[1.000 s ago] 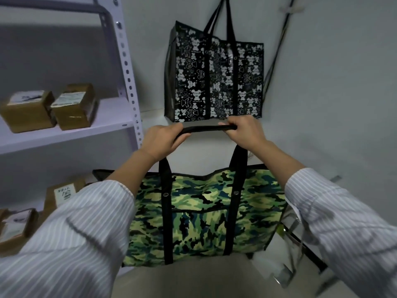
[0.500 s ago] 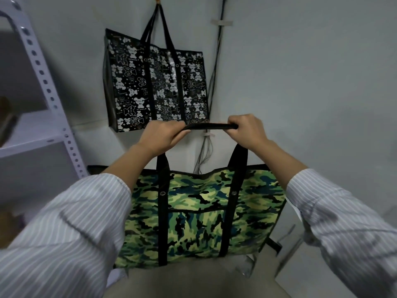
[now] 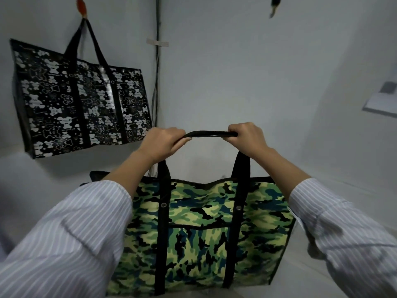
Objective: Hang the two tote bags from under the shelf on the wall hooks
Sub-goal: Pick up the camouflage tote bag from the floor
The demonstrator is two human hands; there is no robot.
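A green camouflage tote bag (image 3: 206, 239) hangs in front of me by its black handles (image 3: 209, 134). My left hand (image 3: 163, 143) grips the left end of the handles and my right hand (image 3: 247, 138) grips the right end, both fists closed. A black tote bag with white bear prints (image 3: 79, 104) hangs on the left wall from an orange hook (image 3: 81, 7). A second dark hook (image 3: 274, 6) sticks out of the wall at the top right, with nothing on it.
A black cable (image 3: 158, 61) runs down the wall corner between the two bags, held by a white clip (image 3: 158, 42). A grey panel (image 3: 382, 102) sits on the right wall.
My view has swung to the right: the shelf has left the frame, the black bag has slid left, and the second hook has come into sight. Both hands keep their grip on the handles.
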